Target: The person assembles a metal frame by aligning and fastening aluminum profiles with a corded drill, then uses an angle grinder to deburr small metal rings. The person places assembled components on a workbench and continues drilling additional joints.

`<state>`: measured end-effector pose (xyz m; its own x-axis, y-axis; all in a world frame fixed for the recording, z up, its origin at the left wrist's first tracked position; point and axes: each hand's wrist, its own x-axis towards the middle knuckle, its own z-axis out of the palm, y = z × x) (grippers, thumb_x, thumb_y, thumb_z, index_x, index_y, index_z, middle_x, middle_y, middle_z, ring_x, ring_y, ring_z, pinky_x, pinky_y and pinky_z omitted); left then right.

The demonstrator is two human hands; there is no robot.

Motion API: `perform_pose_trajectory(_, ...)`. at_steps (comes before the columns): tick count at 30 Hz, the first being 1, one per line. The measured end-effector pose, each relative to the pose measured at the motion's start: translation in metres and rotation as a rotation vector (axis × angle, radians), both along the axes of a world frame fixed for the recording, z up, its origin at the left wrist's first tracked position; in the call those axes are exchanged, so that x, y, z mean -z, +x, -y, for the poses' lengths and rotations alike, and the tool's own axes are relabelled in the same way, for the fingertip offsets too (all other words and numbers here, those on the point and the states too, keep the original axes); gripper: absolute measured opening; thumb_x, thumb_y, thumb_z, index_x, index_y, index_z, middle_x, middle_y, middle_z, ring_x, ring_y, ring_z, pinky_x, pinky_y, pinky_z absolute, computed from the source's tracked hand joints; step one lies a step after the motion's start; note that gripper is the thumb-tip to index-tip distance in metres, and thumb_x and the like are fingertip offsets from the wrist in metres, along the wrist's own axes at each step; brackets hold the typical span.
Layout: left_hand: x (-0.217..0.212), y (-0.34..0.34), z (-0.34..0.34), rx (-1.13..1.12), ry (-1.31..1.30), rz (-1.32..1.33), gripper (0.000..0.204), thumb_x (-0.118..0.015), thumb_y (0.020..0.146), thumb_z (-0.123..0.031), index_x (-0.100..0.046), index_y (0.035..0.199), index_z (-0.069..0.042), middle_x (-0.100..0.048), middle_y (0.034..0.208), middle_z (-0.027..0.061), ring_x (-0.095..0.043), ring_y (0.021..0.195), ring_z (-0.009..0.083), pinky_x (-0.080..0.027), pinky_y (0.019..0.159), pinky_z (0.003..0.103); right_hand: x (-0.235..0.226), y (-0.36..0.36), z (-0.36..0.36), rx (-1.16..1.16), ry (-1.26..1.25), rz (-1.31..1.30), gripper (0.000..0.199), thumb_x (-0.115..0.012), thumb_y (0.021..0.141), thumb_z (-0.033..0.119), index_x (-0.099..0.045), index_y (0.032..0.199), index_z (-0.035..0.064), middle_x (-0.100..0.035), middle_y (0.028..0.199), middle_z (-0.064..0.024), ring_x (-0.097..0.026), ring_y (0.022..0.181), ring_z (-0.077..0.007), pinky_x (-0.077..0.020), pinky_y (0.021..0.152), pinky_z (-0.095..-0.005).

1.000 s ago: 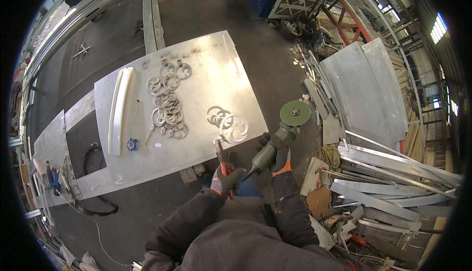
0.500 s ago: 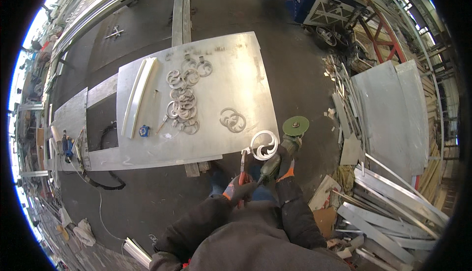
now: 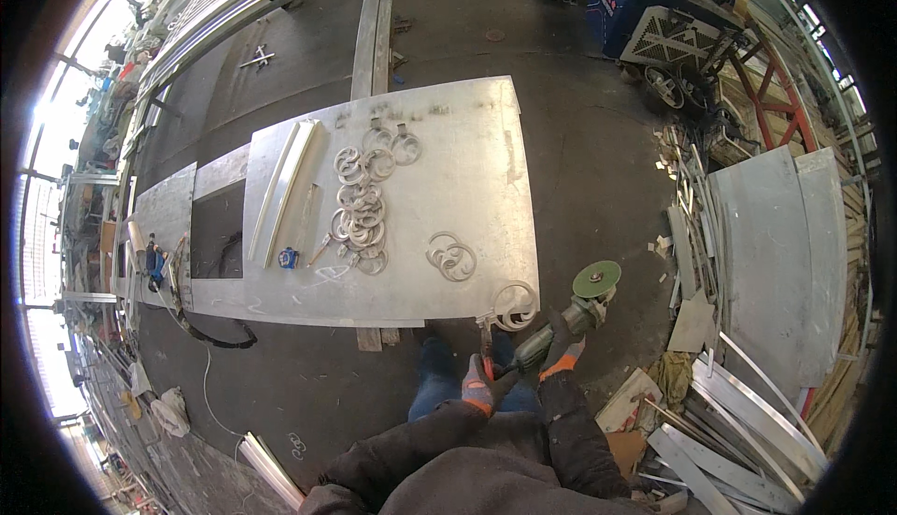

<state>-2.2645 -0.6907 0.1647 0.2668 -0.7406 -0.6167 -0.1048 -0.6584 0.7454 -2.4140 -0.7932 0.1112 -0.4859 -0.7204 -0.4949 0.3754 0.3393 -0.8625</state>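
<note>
My gloved left hand is closed around red-handled pliers, whose jaws grip a round metal scroll ring. That ring is at the near right corner of a metal sheet; whether it rests on the sheet I cannot tell. In my gloved right hand is a green angle grinder. Its green disc faces up, to the right of the sheet and apart from the ring. More scroll rings lie in an overlapping row on the sheet, with a small group nearer me.
On the sheet are long pale strips and a blue tape measure. Metal offcuts pile up at the lower right, near large leaning sheets. A blue machine stands far right. A black hose hangs at left.
My right hand has moved the grinder to the right, farther from the ring. The ring now looks greyer than its earlier bright white. The whole view has shifted slightly.
</note>
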Motion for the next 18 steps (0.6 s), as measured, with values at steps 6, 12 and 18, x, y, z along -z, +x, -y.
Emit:
perform_pose_trajectory(6, 0.009, -0.002, 0.011, 0.037, -0.058, 0.071, 0.064, -0.088, 0.071, -0.043, -0.049, 0.101, -0.003, -0.060, 0.082, 0.0111, -0.060, 0.074, 0.0263, -0.049, 0.068, 0.041, -0.033, 0.009, 0.012, 0.060, 0.057, -0.090, 0.056, -0.083, 0.074, 0.016, -0.056, 0.121, 0.0033, -0.061, 0.102, -0.0077, -0.061, 0.085, -0.0216, -0.0524, 0.073, -0.0377)
perform_pose_trajectory(12, 0.023, -0.002, 0.024, 0.171, 0.037, 0.057, 0.056, -0.085, 0.074, -0.043, -0.053, 0.097, -0.003, -0.060, 0.079, 0.0106, -0.060, 0.074, 0.0266, -0.049, 0.070, 0.039, -0.026, -0.005, 0.026, 0.083, 0.035, -0.161, 0.051, -0.080, 0.077, 0.018, -0.058, 0.120, -0.0004, -0.062, 0.106, -0.0088, -0.059, 0.090, -0.0232, -0.0474, 0.077, -0.0410)
perform_pose_trajectory(18, 0.029, 0.029, 0.078, -0.079, 0.053, -0.418, 0.033, -0.064, 0.095, -0.039, -0.060, 0.091, -0.006, -0.062, 0.078, 0.0072, -0.060, 0.067, 0.0184, -0.049, 0.062, 0.036, -0.009, -0.073, 0.045, -0.021, 0.162, -0.198, 0.064, -0.080, 0.080, 0.024, -0.051, 0.131, -0.0018, -0.063, 0.108, -0.0111, -0.061, 0.089, -0.0234, -0.0499, 0.080, -0.0409)
